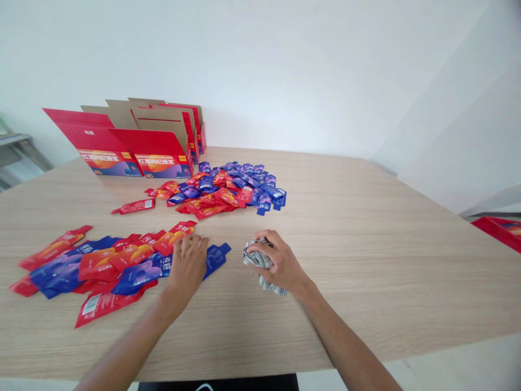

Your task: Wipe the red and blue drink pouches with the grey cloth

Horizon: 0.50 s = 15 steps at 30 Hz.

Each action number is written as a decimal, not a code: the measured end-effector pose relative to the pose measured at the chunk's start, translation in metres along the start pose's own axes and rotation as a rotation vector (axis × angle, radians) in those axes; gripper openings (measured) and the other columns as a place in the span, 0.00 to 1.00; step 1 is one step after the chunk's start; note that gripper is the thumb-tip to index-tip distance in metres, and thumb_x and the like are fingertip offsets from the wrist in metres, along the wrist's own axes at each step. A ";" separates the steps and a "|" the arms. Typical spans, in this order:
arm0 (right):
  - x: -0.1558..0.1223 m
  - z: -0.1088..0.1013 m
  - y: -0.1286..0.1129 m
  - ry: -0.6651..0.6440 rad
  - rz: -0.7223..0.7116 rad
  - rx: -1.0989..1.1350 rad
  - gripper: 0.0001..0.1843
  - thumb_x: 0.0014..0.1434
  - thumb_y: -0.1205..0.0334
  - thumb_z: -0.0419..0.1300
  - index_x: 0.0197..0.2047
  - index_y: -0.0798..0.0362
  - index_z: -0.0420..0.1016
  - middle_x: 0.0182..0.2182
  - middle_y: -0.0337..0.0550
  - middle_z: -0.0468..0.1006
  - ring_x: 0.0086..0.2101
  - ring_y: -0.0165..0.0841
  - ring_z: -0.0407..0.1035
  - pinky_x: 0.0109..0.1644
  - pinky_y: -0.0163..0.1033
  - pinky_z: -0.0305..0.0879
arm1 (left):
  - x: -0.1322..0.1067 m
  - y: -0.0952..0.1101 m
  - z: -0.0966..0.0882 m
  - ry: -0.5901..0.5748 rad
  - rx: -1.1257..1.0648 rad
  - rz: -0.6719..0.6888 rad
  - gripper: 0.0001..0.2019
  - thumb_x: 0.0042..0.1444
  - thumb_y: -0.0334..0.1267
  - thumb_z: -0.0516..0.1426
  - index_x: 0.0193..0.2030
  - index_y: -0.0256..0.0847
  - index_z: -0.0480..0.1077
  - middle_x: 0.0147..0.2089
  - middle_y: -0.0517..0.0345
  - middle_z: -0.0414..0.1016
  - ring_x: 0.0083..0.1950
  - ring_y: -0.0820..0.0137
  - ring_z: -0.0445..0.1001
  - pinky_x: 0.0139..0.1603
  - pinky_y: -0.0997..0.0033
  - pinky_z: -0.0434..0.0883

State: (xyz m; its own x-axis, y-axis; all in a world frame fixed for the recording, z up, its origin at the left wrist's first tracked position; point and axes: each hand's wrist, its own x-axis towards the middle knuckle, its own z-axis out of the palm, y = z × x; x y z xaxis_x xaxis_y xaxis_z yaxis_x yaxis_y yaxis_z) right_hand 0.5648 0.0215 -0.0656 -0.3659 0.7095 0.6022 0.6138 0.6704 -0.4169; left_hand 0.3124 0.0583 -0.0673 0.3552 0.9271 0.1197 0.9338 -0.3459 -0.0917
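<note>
My left hand (188, 264) lies flat with fingers stretched out on a row of red and blue sachets (101, 266) spread across the near left of the wooden table (366, 260). It presses on a blue sachet (215, 256) at the row's right end. My right hand (278, 262) is closed around a crumpled silvery striped wad (256, 259), resting on the table just right of the left hand. A second heap of red and blue sachets (226, 189) lies further back in the middle.
Open red cardboard boxes (138, 144) with raised flaps stand at the back left by the white wall. A single red sachet (134, 206) lies between boxes and row. Another red box (500, 231) sits off the table's right edge.
</note>
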 end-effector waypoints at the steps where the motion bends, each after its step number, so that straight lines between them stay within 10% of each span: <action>1: 0.000 0.000 0.000 -0.001 -0.002 -0.003 0.17 0.54 0.70 0.67 0.47 0.48 0.77 0.49 0.48 0.71 0.48 0.42 0.69 0.52 0.48 0.71 | 0.000 0.002 0.003 -0.012 -0.074 0.068 0.25 0.65 0.25 0.46 0.65 0.36 0.71 0.63 0.39 0.73 0.65 0.51 0.68 0.66 0.49 0.65; 5: -0.001 0.002 0.001 0.001 -0.001 -0.010 0.18 0.53 0.71 0.66 0.47 0.48 0.76 0.49 0.47 0.72 0.48 0.41 0.69 0.53 0.47 0.71 | 0.000 0.012 0.014 -0.052 -0.184 0.235 0.22 0.70 0.37 0.50 0.67 0.44 0.68 0.64 0.44 0.71 0.64 0.55 0.69 0.60 0.54 0.70; 15: 0.001 0.000 0.000 0.026 0.006 -0.009 0.19 0.52 0.72 0.67 0.47 0.48 0.77 0.48 0.48 0.72 0.48 0.41 0.69 0.53 0.47 0.71 | 0.000 0.003 0.016 -0.038 0.040 0.048 0.22 0.68 0.38 0.52 0.65 0.33 0.71 0.57 0.37 0.75 0.58 0.47 0.72 0.60 0.48 0.66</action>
State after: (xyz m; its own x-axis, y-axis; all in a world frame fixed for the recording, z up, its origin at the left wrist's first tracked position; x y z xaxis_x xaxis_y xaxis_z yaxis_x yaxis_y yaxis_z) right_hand 0.5649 0.0225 -0.0648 -0.3440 0.7077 0.6171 0.6224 0.6640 -0.4144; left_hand 0.3144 0.0599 -0.0834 0.3969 0.9146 0.0770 0.9130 -0.3847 -0.1359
